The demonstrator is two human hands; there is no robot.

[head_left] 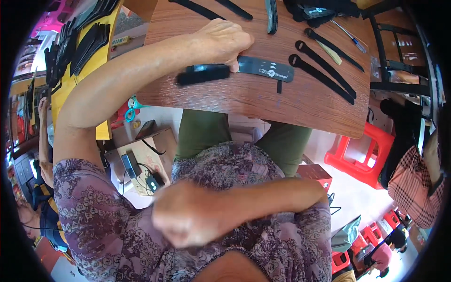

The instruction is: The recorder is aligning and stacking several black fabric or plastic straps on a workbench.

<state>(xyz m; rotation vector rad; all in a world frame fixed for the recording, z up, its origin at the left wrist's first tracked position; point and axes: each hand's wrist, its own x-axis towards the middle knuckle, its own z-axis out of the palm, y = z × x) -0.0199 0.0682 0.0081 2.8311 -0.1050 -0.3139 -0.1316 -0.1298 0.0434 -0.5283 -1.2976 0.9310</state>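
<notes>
Two hands in view, yours, and only one is at the work. Your left hand (pixel 230 41) sits over the table (pixel 324 110), fingers curled under, thumb tip down at the left end of a grey-blue card (pixel 265 68). Pinch or press: can't tell, fingers hidden. Card lies at 4 to 5 o'clock from that hand's knuckles, long axis roughly 9 to 3. A black strap (pixel 204 74) runs from near the thumb toward 9 o'clock, almost in line with the card; blurred, so perhaps joined to it, perhaps only beside it.

Your right hand (pixel 181 216) hangs before your chest, well apart, card at its 1 o'clock. Looks rounded, but smeared by motion; grip can't be told. Left is clearly nearer. Two ring-ended straps (pixel 324 80) lie at the card's 3 o'clock, tails toward 4.
</notes>
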